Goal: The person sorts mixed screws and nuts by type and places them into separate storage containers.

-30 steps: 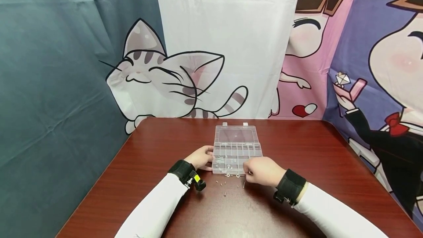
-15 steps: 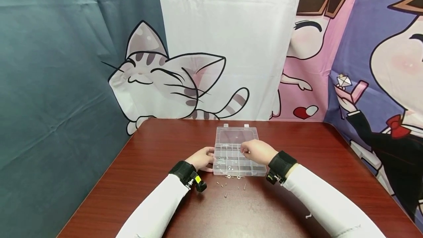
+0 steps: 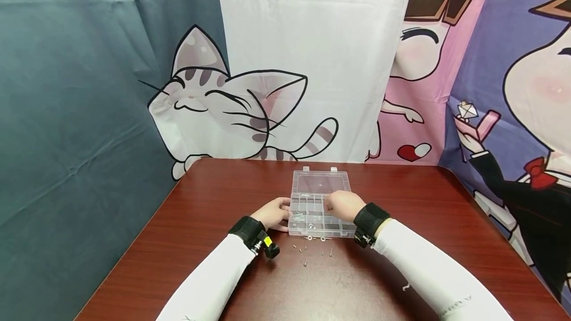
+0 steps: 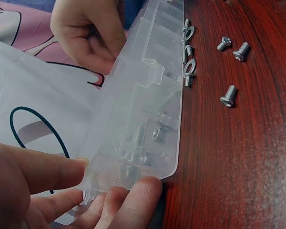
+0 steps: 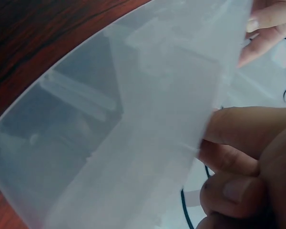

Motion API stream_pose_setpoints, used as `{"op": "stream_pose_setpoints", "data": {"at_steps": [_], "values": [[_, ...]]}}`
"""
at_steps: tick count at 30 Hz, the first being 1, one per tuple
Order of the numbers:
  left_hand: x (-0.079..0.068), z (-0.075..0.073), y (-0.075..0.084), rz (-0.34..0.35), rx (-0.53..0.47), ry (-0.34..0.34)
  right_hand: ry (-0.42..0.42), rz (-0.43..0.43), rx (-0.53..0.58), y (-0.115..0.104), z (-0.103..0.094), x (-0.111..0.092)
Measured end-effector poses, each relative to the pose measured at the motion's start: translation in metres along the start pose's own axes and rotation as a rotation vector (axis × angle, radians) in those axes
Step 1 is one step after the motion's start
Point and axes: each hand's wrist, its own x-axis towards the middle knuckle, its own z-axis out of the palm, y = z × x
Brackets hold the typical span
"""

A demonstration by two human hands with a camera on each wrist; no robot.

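A clear plastic compartment box (image 3: 312,234) lies on the table with its lid (image 3: 323,181) folded back. My left hand (image 3: 269,213) grips the box's left side, thumb at the top edge and fingers against the outer wall in the left wrist view. Bolts (image 4: 140,136) and a nut (image 4: 157,132) show through the wall near that hand. My right hand (image 3: 344,205) reaches over the middle compartments, fingers (image 5: 233,119) curled and tips down inside. The box wall hides those fingertips in the right wrist view, so I cannot tell whether they hold anything.
Several short bolts (image 4: 229,96) lie loose on the red-brown table (image 3: 214,177) before the box. Washers (image 4: 190,66) and more bolts lie close along its front wall. A printed cloth (image 3: 308,38) hangs behind the table.
My right hand has moved from the box's front right corner up and over the middle compartments, then lowered its fingers into them. My left hand stays on the left side.
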Motion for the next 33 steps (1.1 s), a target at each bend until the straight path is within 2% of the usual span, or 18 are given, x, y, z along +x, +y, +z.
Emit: {"op": "stream_pose_setpoints", "data": {"at_steps": [7, 22, 27, 33], "values": [[-0.001, 0.001, 0.0, 0.0, -0.011, 0.002, -0.023, 0.05, -0.018, -0.001, 0.004, 0.002], [-0.001, 0.001, 0.0, -0.008, -0.024, 0.012, -0.021, 0.049, 0.006, 0.003, 0.008, 0.003], [-0.001, 0.002, 0.001, 0.003, -0.028, 0.012, 0.025, 0.027, 0.071, 0.001, -0.002, -0.001], [0.0, 0.003, -0.002, 0.007, -0.02, 0.014, 0.111, 0.052, 0.03, -0.005, -0.003, -0.016]]}}
